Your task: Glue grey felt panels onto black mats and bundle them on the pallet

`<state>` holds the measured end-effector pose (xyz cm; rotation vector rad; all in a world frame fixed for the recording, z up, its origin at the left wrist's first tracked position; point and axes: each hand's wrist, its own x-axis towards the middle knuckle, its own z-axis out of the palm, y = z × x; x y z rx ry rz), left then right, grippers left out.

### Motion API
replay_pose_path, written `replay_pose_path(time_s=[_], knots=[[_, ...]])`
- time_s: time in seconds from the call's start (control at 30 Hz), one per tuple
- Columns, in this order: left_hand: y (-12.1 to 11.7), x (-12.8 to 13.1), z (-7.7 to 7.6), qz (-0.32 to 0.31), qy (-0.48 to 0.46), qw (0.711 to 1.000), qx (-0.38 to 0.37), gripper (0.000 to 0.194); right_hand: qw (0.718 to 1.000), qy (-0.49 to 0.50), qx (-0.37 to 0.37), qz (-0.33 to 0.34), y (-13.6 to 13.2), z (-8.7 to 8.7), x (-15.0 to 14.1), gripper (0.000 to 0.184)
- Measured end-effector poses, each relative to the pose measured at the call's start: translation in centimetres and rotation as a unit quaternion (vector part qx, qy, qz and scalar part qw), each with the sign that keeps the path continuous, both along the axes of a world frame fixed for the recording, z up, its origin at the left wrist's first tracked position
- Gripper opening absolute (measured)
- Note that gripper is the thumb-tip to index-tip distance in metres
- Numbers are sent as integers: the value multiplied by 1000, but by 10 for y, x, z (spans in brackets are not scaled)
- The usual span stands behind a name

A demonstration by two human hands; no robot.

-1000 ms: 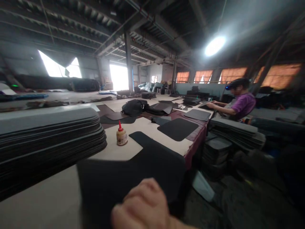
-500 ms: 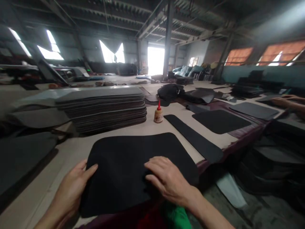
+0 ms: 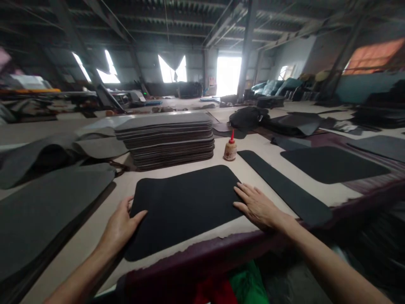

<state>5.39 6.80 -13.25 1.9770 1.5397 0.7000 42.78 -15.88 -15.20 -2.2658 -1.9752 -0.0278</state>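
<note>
Far left, a large grey sheet (image 3: 53,215) lies on the desk (image 3: 95,228), well apart from the work. Left hand (image 3: 115,230): left edge of the black panel (image 3: 185,207) grasped, thumb on top; whether fingertips reach underneath can't be told. Grip there should be light, since a hard pinch would probably curl a thin sheet.

Stack of grey-topped pieces (image 3: 171,141) sits behind the panel. Its front should not be nudged when the panel is shifted.

Panel lies on the desk between the hands, near the maroon cloth (image 3: 196,251) along the front. Best slid level, both sides moved together, so no skew or buckle is put in.

Glue-type bottle (image 3: 230,151), upright, red nozzle up, just behind the panel's far right corner. Clearance needed there, easily knocked.

Right hand (image 3: 255,207): released, fingers spread on the panel's right edge. Pressure is best spread over the flat fingers, not put through the tips.

Further right, a narrow dark strip (image 3: 284,185), then a second black panel (image 3: 335,164). Right forearm should be lifted clear of the strip.
</note>
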Motion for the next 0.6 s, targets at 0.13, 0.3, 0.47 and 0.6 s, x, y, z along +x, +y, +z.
replay_pose_path(time_s=[0.13,0.3,0.47,0.6], knots=[[-8,0,-3,-19,112,971,208,79,999,28,5,22,2,9,9,61],[-73,42,-11,-226,140,934,237,51,985,155,82,7,33,24,41,61],[-119,84,-18,-344,223,896,171,58,912,300,195,-201,105,38,94,70],[-112,85,-25,-340,222,886,223,52,891,303,219,-258,156,32,119,93]])
